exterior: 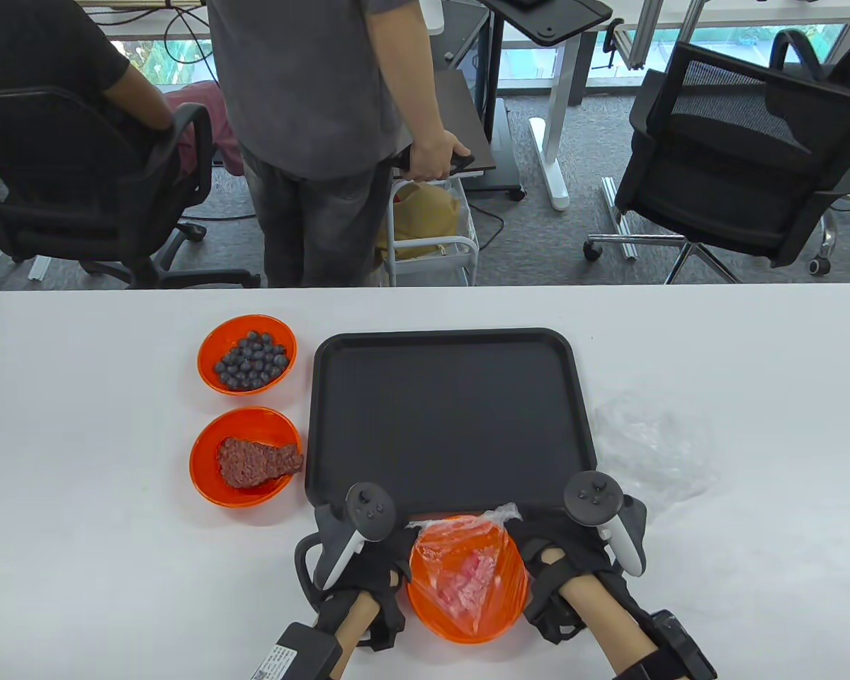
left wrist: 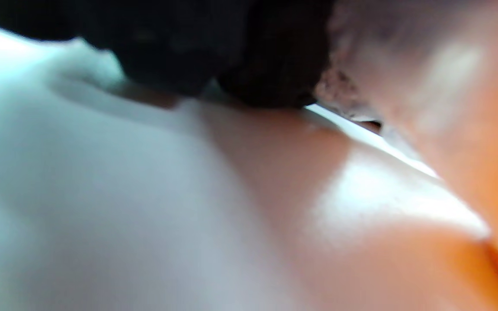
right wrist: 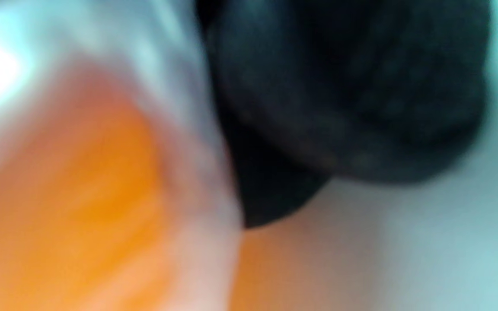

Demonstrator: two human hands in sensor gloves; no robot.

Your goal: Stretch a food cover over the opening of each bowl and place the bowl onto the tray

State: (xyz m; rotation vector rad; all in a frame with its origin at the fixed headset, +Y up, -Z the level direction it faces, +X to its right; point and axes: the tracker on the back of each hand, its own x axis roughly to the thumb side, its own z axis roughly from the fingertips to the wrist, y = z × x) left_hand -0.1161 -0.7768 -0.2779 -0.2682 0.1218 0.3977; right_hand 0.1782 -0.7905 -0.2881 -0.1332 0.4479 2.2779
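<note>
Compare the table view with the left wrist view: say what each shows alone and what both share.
Only the table view shows the black rectangular plastic tray, the orange bowl of dark blue berries, the orange bowl holding a reddish-brown meat piece, the loose clear plastic covers, the right hand and bystanders.

Only the left wrist view shows a blurred close-up of the bowl's outer wall meeting the white table.

Both show the film-covered orange bowl and the gloved left hand beside it.

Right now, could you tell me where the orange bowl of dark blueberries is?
In the table view, the orange bowl of dark blueberries sits left of the black tray, just behind the orange bowl of reddish meat.
</note>
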